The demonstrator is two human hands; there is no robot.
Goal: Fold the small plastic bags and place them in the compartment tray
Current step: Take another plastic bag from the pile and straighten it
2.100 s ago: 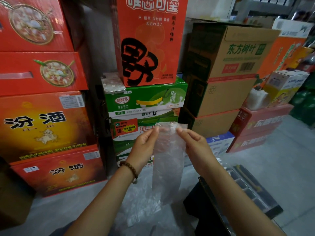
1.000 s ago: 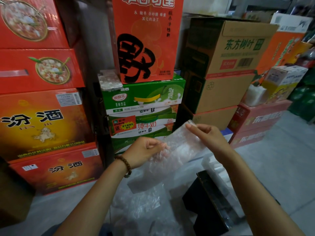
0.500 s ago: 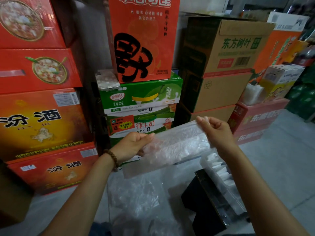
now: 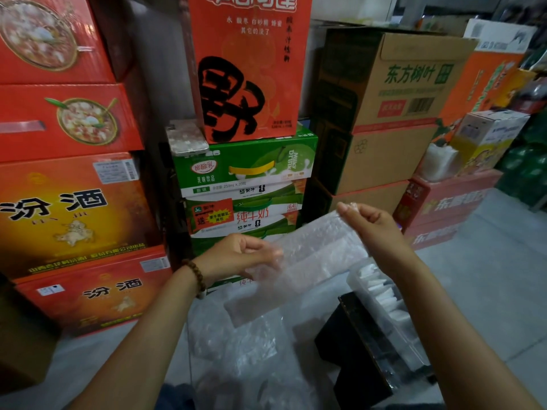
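Clear plastic front and centre: the bag (image 4: 310, 261) is stretched in mid-air between both hands, slanting from low on the left to high on the right. The left hand (image 4: 236, 255) has its grip closed on the lower end, thumb on the film, fingers curled behind it. The right hand (image 4: 373, 229) pinches the top corner, fingertips tight together, a narrow grip holding the bag. A faint line runs along the film as if it were doubled over lengthwise, though the blur leaves that unsure. A bead bracelet (image 4: 196, 276) sits on the left wrist.

Below the hands lies a loose pile (image 4: 245, 350) of more clear bags, crumpled and overlapping; just right of it is a black box (image 4: 349, 344). On top of the box is the tray (image 4: 355, 279), clear-walled, with white folded pieces standing in its compartments; the right forearm crosses over it and hides its far side. The held bag hangs above and to the left of the tray; its right end comes close to the near rim, but whether they touch I cannot tell.

Behind it all, cartons are stacked high: red cartons (image 4: 68, 119) on the left, green cartons (image 4: 245, 164) in the middle, brown cartons (image 4: 399, 84) on the right; grey floor (image 4: 488, 276) runs off to the right.
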